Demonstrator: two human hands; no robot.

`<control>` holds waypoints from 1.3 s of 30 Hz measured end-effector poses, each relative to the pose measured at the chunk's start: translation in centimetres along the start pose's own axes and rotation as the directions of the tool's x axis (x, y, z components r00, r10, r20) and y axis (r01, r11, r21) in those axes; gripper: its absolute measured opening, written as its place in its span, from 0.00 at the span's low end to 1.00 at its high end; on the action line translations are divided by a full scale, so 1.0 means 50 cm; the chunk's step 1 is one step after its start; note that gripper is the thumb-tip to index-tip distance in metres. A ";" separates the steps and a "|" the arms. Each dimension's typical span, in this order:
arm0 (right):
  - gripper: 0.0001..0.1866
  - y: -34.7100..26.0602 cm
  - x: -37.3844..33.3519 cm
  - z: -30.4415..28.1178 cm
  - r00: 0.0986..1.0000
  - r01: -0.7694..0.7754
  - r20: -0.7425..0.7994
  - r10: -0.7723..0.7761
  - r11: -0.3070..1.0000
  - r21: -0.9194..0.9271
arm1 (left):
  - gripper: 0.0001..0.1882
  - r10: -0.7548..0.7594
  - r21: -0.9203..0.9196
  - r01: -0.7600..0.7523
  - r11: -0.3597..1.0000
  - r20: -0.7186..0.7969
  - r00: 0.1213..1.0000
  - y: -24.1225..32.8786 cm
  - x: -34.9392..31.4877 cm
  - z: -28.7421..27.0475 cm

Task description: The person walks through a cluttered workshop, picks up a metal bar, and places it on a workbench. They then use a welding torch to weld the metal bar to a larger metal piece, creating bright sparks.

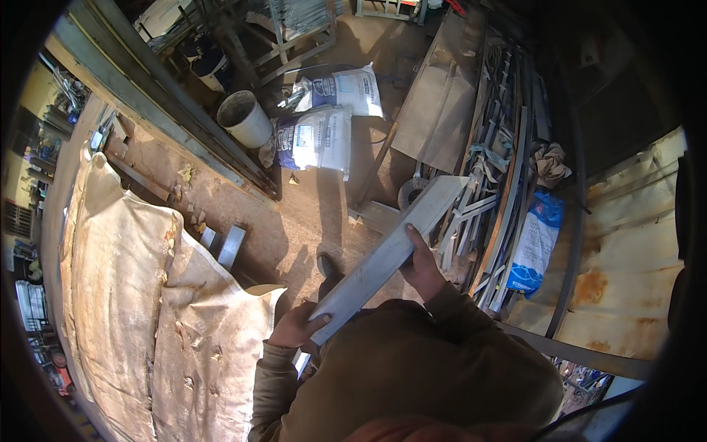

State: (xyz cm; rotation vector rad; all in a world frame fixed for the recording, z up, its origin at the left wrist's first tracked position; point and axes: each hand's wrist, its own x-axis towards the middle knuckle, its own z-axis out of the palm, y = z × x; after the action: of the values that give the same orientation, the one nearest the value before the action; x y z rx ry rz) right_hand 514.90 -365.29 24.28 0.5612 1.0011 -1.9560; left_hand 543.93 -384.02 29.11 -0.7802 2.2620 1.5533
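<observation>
A long grey metal profile (pixel 379 261), flat-faced like a rectangular tube, lies slantwise across both my hands. Its lower end is by my left hand (pixel 294 326), which wraps round it with the thumb on the top face. Farther up, my right hand (pixel 421 265) grips the right edge, thumb on top and the other fingers hidden underneath. The far end of the profile reaches over the pile of metal strips (pixel 471 214) at the right; whether it touches them I cannot tell.
A stained beige tarp (pixel 199 324) hangs at the left. Ahead stand a whitish bucket (pixel 245 119) and two white-and-purple sacks (pixel 324 140). A blue-and-white bag (pixel 536 239) leans at the right near a rusty panel (pixel 626 265). Long steel beams (pixel 162 103) run along the upper left.
</observation>
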 end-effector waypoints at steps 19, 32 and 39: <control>0.30 0.430 0.486 0.502 0.718 -0.683 -0.185 0.671 0.629 -0.370 | 0.29 -0.319 -0.507 0.133 0.852 -0.299 0.900 -0.056 -0.047 -0.601; 0.35 1.052 0.542 1.033 0.499 -0.607 -0.243 0.832 0.136 -0.783 | 0.25 -0.632 -0.687 -0.046 0.725 -0.691 0.352 -0.270 -0.222 -0.739; 0.45 1.239 0.493 1.403 0.396 -0.479 0.022 0.918 0.227 -0.848 | 0.45 -0.734 -0.808 -0.128 0.576 -0.579 0.355 -0.433 -0.253 -0.875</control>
State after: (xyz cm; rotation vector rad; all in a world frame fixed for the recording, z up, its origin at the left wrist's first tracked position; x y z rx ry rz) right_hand 552.80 -454.31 20.98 -0.0603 0.7980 -0.5696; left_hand 569.63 -426.94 35.57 -2.7794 1.4192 2.1078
